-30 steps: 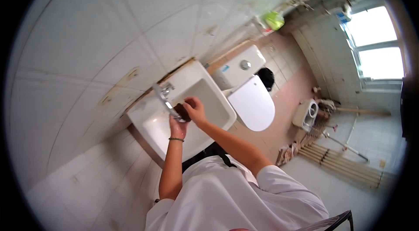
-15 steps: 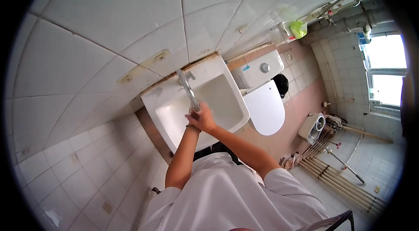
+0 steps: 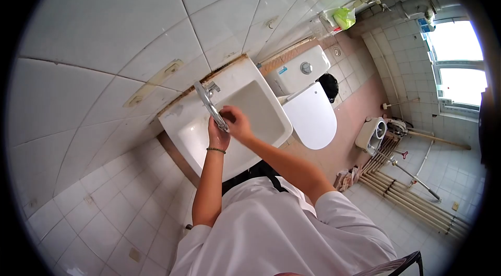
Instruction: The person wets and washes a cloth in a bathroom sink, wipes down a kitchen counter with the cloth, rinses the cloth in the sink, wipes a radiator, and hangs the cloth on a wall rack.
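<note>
The white sink (image 3: 263,104) lies in front of me, with a chrome faucet (image 3: 206,99) arching over its basin. Under the faucet's spout is my left hand (image 3: 217,136), with a dark beaded bracelet at its wrist. My right hand (image 3: 237,123) is beside it on the right, fingers bent. Between the hands, partly behind the spout, is a small dark brown object (image 3: 227,116); its shape is mostly hidden. The right fingers are closed round it. The left fingers are partly covered by the faucet.
Right of the sink stands a white toilet (image 3: 311,117) with its lid down. A black bag (image 3: 329,87) is beside it. A green bag (image 3: 344,18) hangs by the wall. Further right are a squat white appliance (image 3: 371,135), pipes (image 3: 409,192) and a window (image 3: 459,62).
The hands were pressed together half a second ago and now stand slightly apart, with the dark object showing between them. The camera view has shifted and turned a little.
</note>
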### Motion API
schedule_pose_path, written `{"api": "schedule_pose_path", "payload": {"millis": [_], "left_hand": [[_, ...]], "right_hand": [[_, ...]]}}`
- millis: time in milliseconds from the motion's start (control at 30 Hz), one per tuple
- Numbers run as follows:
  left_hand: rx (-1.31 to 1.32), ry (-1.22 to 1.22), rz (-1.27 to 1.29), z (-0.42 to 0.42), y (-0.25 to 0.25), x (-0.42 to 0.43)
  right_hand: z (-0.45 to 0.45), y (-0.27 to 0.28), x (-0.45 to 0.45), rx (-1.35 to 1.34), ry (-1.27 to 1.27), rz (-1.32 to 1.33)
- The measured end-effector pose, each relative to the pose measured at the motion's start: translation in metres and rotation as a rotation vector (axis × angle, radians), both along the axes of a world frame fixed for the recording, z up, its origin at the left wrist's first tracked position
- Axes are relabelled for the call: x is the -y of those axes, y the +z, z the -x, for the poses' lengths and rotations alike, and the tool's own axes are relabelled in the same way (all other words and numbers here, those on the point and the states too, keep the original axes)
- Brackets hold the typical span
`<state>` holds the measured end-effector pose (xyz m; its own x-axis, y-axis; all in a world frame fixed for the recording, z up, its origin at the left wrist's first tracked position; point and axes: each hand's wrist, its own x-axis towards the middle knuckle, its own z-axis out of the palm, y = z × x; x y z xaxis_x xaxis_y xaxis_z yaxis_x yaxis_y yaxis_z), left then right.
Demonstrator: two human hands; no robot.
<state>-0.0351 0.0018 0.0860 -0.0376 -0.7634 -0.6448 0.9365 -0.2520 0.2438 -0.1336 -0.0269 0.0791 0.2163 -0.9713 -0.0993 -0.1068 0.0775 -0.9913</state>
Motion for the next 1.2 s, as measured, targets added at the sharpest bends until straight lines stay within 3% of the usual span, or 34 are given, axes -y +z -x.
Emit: {"api": "schedule_pose_path", "payload": {"millis": [33,67,100,200,267,333,367,433,500,533,600,633,733,767,800,867,1000,1100,1200], "left_hand": [[-0.054,-0.015,0.09,-0.004,-0.039,-0.007],[-0.108,-0.029,0.181,-0.006,-0.06,-0.011],[-0.079,0.021,0.121,0.004,-0.033,-0.008],[-0.412,-0.135,0.151,0.0,-0.046,-0.004],[-0.462,-0.104,0.205,0.0,-0.056,-0.007],[-0.342,0.059,0.275,0.01,-0.066,-0.019],[-0.27,-0.02,0.455,0.012,-0.075,-0.025],[-0.117,-0.1,0.538,0.017,-0.102,-0.036],[0.1,-0.042,0.411,0.031,-0.078,-0.037],[0.208,-0.023,0.338,0.038,-0.066,-0.037],[-0.042,0.151,-0.022,0.043,-0.018,-0.019],[0.036,0.043,0.082,0.037,-0.014,-0.015],[0.15,-0.045,-0.14,0.033,0.007,-0.022],[0.123,-0.085,0.009,0.023,-0.011,-0.03],[0.24,-0.086,-0.076,0.023,-0.027,-0.035],[0.469,-0.091,-0.262,0.02,-0.014,-0.039],[0.61,-0.375,-0.209,0.014,-0.023,-0.057],[0.682,-0.305,-0.164,0.025,-0.029,-0.07],[0.845,-0.269,-0.172,0.032,-0.034,-0.081]], "right_hand": [[0.0,0.047,-0.004,-0.035,0.07,0.139],[0.0,0.051,-0.012,-0.087,0.124,0.198],[-0.001,0.053,-0.02,-0.139,0.179,0.256],[0.001,0.043,-0.034,-0.201,0.266,0.372],[0.001,0.039,-0.035,-0.237,0.248,0.443],[0.001,0.039,-0.03,-0.264,0.232,0.529],[0.001,0.04,-0.026,-0.275,0.224,0.572],[0.009,-0.024,-0.031,-0.319,0.255,0.311],[0.016,-0.089,-0.038,-0.364,0.288,0.051],[0.013,-0.076,-0.034,-0.389,0.257,0.075],[0.005,-0.003,-0.017,-0.442,0.193,0.127],[0.004,0.015,-0.011,-0.47,0.162,0.153],[0.006,-0.002,0.0,-0.047,-0.103,-0.299],[0.009,-0.005,0.008,-0.099,-0.186,-0.243],[0.02,-0.006,0.015,-0.072,-0.165,-0.343],[0.024,-0.009,0.026,-0.037,-0.164,-0.273],[0.025,-0.02,0.062,-0.279,0.088,-0.083],[0.008,0.0,0.09,-0.424,0.334,-0.089],[-0.007,-0.024,0.112,-0.505,0.468,0.099]]}}
